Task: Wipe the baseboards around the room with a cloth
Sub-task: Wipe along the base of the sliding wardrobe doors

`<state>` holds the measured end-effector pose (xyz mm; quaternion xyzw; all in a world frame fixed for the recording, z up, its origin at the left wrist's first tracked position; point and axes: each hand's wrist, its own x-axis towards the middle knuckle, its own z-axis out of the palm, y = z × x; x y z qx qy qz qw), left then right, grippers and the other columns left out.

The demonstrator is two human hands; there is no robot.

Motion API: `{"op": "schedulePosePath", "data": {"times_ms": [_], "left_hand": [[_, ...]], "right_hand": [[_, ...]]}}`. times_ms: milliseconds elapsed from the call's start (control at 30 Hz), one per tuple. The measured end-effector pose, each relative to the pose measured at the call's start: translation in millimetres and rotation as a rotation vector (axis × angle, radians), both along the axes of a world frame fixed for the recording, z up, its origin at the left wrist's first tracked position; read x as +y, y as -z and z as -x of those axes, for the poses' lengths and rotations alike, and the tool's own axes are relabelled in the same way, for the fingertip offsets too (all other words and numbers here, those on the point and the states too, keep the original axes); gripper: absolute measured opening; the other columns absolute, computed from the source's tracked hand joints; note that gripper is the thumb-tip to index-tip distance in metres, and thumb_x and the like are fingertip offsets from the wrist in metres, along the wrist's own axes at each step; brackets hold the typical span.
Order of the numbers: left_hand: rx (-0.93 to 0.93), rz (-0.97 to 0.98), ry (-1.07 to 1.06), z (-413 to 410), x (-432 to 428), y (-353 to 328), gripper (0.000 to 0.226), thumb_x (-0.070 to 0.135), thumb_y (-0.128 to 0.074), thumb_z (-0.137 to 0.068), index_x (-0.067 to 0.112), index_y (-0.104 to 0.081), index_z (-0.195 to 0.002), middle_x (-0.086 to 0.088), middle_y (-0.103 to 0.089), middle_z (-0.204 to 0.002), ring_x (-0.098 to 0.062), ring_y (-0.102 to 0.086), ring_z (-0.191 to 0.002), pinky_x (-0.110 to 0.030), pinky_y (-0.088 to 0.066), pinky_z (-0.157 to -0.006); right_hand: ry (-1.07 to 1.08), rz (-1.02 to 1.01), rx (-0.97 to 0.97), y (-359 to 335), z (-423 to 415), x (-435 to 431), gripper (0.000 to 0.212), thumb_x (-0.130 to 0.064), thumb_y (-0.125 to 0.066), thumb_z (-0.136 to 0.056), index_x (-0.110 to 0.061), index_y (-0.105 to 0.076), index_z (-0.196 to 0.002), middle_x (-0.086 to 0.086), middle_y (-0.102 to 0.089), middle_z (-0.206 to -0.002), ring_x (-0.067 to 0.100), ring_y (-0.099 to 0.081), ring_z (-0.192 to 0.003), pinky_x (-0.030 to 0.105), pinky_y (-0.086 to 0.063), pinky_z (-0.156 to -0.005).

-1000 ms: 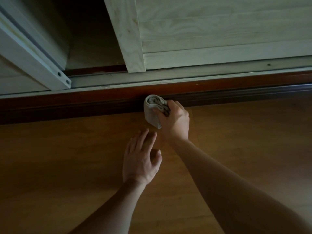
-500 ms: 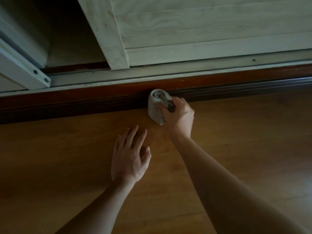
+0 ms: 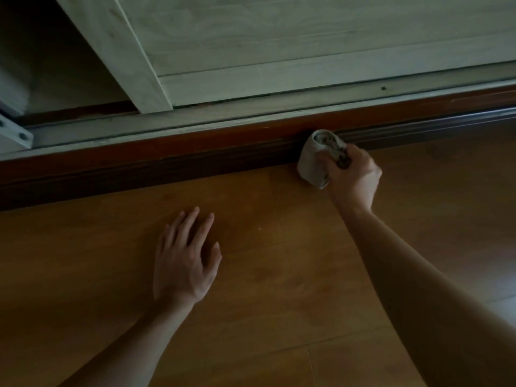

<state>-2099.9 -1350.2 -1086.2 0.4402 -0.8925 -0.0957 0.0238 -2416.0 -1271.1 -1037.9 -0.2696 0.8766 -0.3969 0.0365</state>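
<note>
Wiping the baseboard, R hand on cloth

Your right hand [image 3: 352, 174] grips the bunched cloth [image 3: 317, 159] against the dark baseboard [image 3: 173, 163], which runs left-right w/ unwiped length either way. Left hand [image 3: 184, 261] lies open, flat on the floor [image 3: 279, 275], well apart.
</note>
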Motion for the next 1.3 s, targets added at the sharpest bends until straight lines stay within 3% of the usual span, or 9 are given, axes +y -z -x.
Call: {"op": "schedulePosePath", "data": {"times_ms": [167,600,833,1100,1300], "left_hand": [[0.001,-0.002,-0.003,2.8,1.2,-0.7,0.061,0.056,-0.028,-0.1,0.028,-0.044,-0.152,0.0,-0.031,-0.163,-0.026,-0.024,-0.151,-0.053,-0.024,-0.12],[-0.013,-0.01,-0.01,2.7,2.0,-0.5,0.062,0.059,-0.026,-0.1,0.03,-0.042,-0.153,0.0,-0.029,-0.164,-0.025,-0.023,-0.151,-0.053,-0.024,-0.12],[-0.034,-0.017,0.005,3.5,2.3,-1.6,0.062,0.06,-0.025,-0.1,0.032,-0.039,-0.154,0.002,-0.027,-0.165,-0.022,-0.018,-0.153,-0.048,-0.016,-0.123],[-0.035,-0.024,0.018,2.1,0.6,-2.4,0.062,0.06,-0.024,-0.1,0.032,-0.038,-0.154,0.002,-0.027,-0.165,-0.022,-0.018,-0.153,-0.045,-0.011,-0.123],[-0.023,-0.022,0.019,1.1,-0.1,-3.1,0.06,0.056,-0.026,-0.1,0.031,-0.041,-0.152,-0.001,-0.033,-0.162,-0.023,-0.021,-0.151,-0.044,-0.012,-0.122]], "right_hand": [[0.058,0.006,0.0,2.8,18.3,11.4,0.029,-0.042,-0.068,-0.091,-0.014,-0.069,-0.099,0.002,-0.069,-0.098,0.02,-0.062,-0.091,0.015,-0.034,-0.066],[0.184,0.037,-0.015,6.3,-15.7,-2.5,0.029,-0.037,-0.074,-0.086,-0.011,-0.073,-0.1,0.002,-0.068,-0.094,0.015,-0.058,-0.081,0.024,-0.037,-0.073],[0.129,0.083,-0.055,10.1,-51.6,-21.1,0.027,-0.038,-0.071,-0.086,-0.014,-0.074,-0.097,-0.001,-0.07,-0.088,0.018,-0.063,-0.078,0.027,-0.043,-0.068],[0.031,0.077,-0.108,8.7,-102.2,-51.4,0.031,-0.044,-0.075,-0.084,-0.015,-0.073,-0.098,-0.006,-0.066,-0.09,0.012,-0.058,-0.079,0.025,-0.037,-0.066],[0.04,0.123,-0.192,13.3,-134.4,-73.8,0.033,-0.05,-0.078,-0.079,-0.019,-0.07,-0.088,-0.008,-0.069,-0.083,0.011,-0.065,-0.076,0.039,-0.056,-0.067]]}}
